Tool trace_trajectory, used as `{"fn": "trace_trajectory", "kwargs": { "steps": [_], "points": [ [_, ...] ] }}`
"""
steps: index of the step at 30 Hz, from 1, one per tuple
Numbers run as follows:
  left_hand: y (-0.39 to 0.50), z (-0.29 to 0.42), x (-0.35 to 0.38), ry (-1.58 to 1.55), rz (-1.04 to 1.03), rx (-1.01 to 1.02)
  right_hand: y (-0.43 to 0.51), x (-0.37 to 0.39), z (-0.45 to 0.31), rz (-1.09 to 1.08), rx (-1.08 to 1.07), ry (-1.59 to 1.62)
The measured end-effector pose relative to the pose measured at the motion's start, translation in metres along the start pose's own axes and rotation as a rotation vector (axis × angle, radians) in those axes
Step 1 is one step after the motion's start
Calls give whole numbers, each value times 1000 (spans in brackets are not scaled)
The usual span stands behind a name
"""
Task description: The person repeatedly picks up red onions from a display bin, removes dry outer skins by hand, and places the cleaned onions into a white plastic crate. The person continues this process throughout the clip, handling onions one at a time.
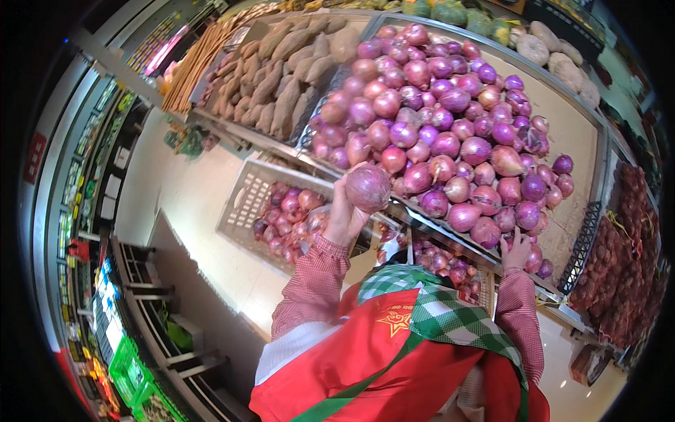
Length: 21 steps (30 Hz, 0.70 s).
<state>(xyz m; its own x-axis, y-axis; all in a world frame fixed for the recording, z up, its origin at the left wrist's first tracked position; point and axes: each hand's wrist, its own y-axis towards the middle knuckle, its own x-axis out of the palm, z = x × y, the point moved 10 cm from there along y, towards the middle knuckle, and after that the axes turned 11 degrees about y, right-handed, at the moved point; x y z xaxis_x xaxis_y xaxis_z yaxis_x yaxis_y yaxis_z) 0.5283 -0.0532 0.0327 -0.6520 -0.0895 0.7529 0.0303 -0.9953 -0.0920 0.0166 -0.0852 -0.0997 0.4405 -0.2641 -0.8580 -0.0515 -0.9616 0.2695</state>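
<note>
My left hand [345,211] grips a large red onion [368,188] and holds it up before the front edge of the display bin. At that same edge, further right, my right hand [517,250] rests against the lowest onions with its fingers apart. No onion shows clearly inside its grasp. A broad heap of red onions [445,145] fills most of the bin beyond both hands. Some of them still have dry roots and peeling skin. Below my left forearm stands a pale plastic crate [245,198] with more red onions [290,211] in it.
Sweet potatoes [287,95] lie in the bin to the left. Mesh sacks [611,264] hang or stand at the right, beside a black slatted divider [580,248]. Another onion crate [488,279] sits under the bin's edge. Green crates [129,366] stand at lower left.
</note>
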Motion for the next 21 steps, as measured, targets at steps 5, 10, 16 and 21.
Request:
{"fn": "trace_trajectory", "kwargs": {
  "steps": [5, 10, 16, 21],
  "points": [
    [-29, 2, -39, -180, 31, -11, 1, 3, 6, -13, 10, -34],
    [-36, 2, -44, -285, -86, -38, 1, -2, -1, 15, -32, -4],
    [-56, 31, -38, 1, 91, 138, 1, -1, -2, -27, 2, -28],
    [-62, 58, -8, 651, 143, 277, 2, -2, -3, -17, -27, -7]
  ]
}}
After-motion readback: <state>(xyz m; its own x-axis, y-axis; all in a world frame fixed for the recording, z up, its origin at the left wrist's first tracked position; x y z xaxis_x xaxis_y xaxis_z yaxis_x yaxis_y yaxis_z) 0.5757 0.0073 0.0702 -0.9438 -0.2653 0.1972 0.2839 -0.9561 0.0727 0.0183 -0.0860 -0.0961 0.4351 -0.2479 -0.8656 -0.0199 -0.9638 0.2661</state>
